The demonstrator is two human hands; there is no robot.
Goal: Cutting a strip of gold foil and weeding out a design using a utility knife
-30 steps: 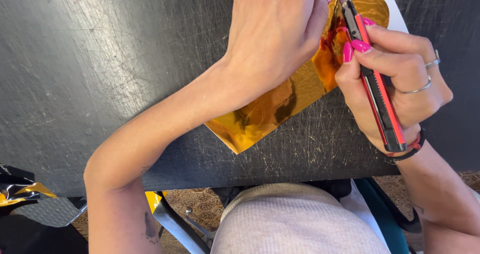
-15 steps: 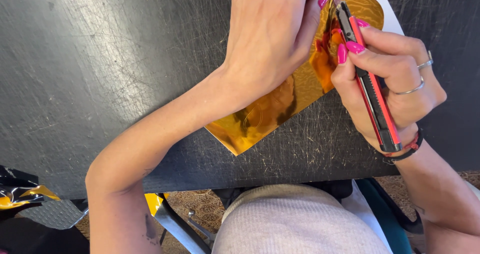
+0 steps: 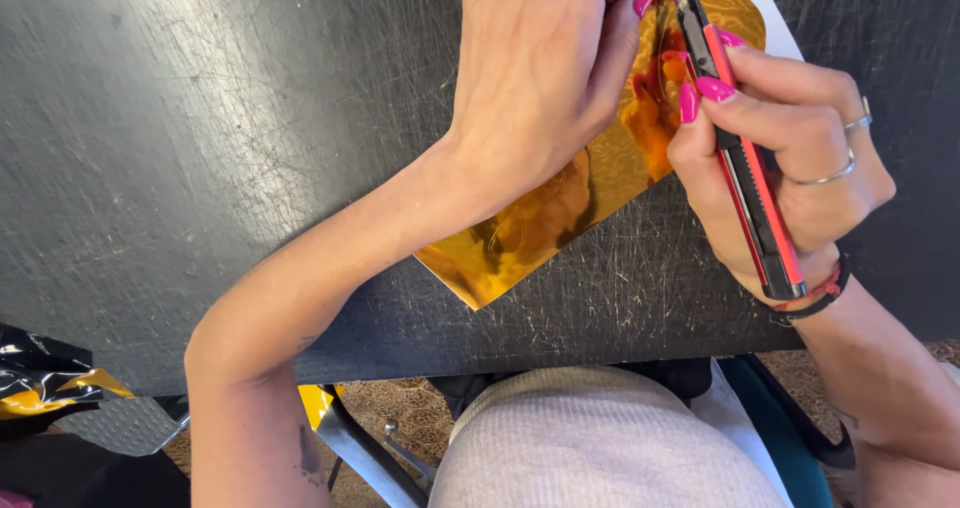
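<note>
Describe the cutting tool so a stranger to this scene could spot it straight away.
Start at the scratched black table and find the shiny gold foil sheet pinned under the left hand. At the sheet's far right end the right hand grips the utility knife. It is the only long, slim red-and-black thing there.

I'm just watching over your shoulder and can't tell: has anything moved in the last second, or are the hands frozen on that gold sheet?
Very little. The right hand with the red and black utility knife has crept slightly up and left along the gold foil sheet. Nothing was picked up or let go. The left hand still presses the sheet flat on the scratched black table.
</note>
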